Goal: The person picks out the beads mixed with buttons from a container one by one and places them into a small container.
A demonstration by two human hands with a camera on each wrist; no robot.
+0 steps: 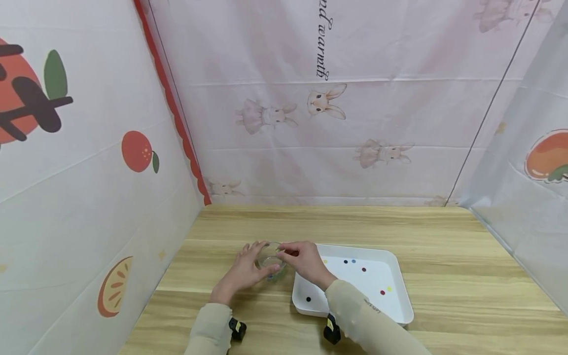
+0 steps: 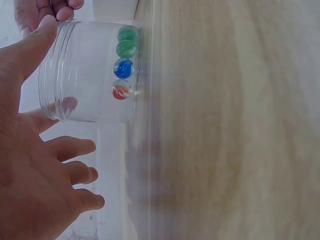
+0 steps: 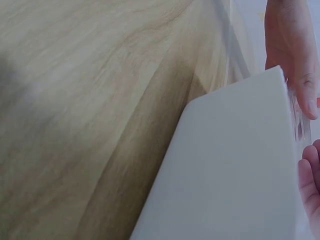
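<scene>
A clear jar (image 1: 268, 257) with a threaded rim stands upright on the table, left of a white tray (image 1: 401, 291). My left hand (image 1: 244, 270) holds it near the rim between thumb and a finger, the other fingers spread away from it. Several glass marbles (image 2: 123, 68), green, blue and orange, lie on its bottom. My right hand (image 1: 306, 260) is at the jar's mouth, fingertips together. They seem to pinch a small yellowish-green piece (image 1: 278, 249), too small to tell its kind. The right wrist view has the tray's outer wall in front of the jar.
In the tray lie several small round pieces: black (image 1: 308, 299), red (image 1: 382, 293), blue (image 1: 353, 261) and yellow (image 1: 389, 289). The tray's left rim is close to the jar. Printed curtains (image 1: 284, 172) border the wooden table (image 1: 466, 276) at the back and both sides.
</scene>
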